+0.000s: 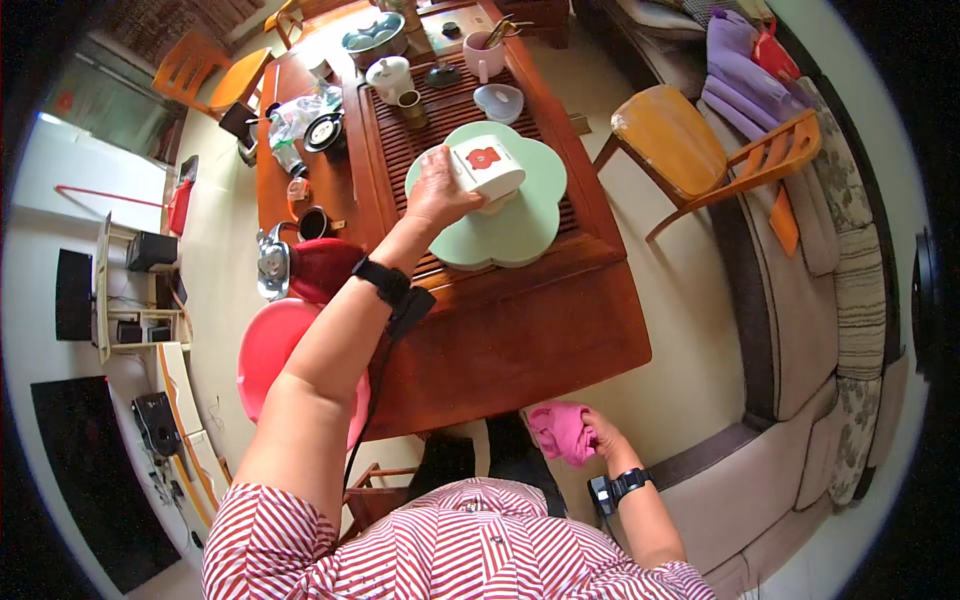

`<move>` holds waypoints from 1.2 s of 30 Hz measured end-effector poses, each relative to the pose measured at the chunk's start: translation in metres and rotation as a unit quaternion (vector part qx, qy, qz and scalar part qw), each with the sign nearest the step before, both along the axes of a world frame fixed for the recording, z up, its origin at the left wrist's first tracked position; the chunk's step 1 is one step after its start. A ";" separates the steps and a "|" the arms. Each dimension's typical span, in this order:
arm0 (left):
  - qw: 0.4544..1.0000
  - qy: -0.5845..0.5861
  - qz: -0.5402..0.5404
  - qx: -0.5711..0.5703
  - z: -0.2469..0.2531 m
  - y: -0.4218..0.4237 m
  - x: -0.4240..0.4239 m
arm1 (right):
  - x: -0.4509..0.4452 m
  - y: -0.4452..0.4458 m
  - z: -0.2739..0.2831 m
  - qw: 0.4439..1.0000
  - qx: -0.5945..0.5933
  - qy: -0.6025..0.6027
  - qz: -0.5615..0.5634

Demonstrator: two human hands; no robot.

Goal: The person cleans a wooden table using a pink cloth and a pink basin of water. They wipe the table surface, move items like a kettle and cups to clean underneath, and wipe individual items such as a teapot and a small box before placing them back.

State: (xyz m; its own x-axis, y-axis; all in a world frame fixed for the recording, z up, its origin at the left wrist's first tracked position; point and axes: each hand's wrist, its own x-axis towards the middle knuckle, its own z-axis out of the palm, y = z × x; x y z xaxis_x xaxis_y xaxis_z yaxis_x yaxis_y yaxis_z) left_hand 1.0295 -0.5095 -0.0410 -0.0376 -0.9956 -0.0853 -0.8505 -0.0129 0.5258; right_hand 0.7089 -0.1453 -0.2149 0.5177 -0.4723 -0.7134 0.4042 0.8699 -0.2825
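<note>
My left hand grips the left end of a small white box with a red bear-shaped print. The box is directly over a pale green flower-shaped container; a cream part shows just under it, and I cannot tell whether they touch. This container sits on the slatted wooden tea tray set into the table. Down by my lap, past the table's near edge, my right hand holds a crumpled pink cloth.
A pink basin and a dark red pot are left of my forearm. Farther back stand a white lidded pot, a pink mug and a heart-shaped box. A wooden chair and a sofa are to the right.
</note>
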 end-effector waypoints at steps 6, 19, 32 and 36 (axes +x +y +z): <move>0.997 0.044 0.017 -0.061 -0.004 0.018 0.020 | 0.031 -0.040 0.053 0.996 -0.017 0.025 0.083; 0.947 -0.045 0.224 -0.225 0.032 0.371 0.196 | 0.087 -0.145 0.017 0.955 -0.161 0.247 0.030; 0.617 0.526 0.584 0.041 -0.063 0.487 0.337 | 0.356 0.005 -0.032 0.449 -0.586 0.547 0.396; 0.653 0.520 0.532 0.144 -0.067 0.478 0.345 | 0.279 0.000 0.003 0.509 -0.640 0.513 0.258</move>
